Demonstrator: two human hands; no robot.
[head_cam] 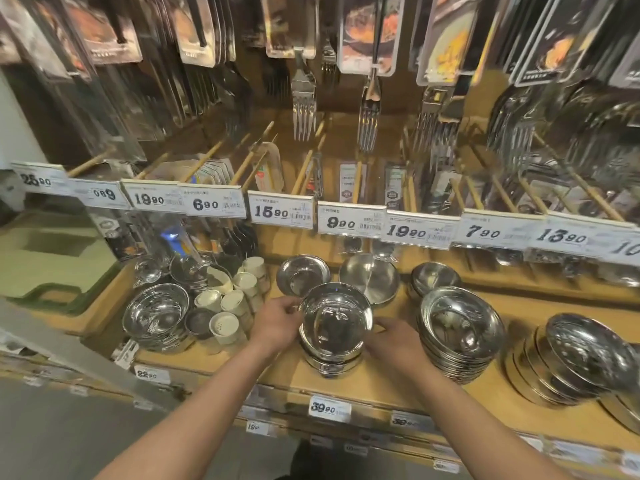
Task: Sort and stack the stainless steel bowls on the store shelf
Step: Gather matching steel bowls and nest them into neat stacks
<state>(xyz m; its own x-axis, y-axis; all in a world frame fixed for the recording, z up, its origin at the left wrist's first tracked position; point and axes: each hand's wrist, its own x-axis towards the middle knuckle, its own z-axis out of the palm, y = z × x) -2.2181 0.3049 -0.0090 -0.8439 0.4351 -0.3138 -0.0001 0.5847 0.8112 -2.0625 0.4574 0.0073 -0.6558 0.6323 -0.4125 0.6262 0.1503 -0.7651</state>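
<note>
The small stack of bowls [334, 336] sits near the front of the wooden shelf [374, 382], about in the middle, and both hands are on it. The left hand [277, 322] has its fingers curled at the left rim of the top bowl, pinching it. The right hand [394, 341] curls around the right side of the stack, lower down, and its fingertips are hidden behind the bowls.

What could go wrong? The bowls are shiny and smooth, so one could slip out of the fingers and clatter down. The stack is close to the shelf edge — a push toward the near side might send it off. The big stack [457, 337] stands just beside it on the right and leans a little, so a bump from the right wrist could knock it over. On the left, the little shakers [228, 315] could tip too.

The bowls are round, so they have no long side. They open upward, tilted a bit toward the near side, and the stack goes straight up and down.
</note>
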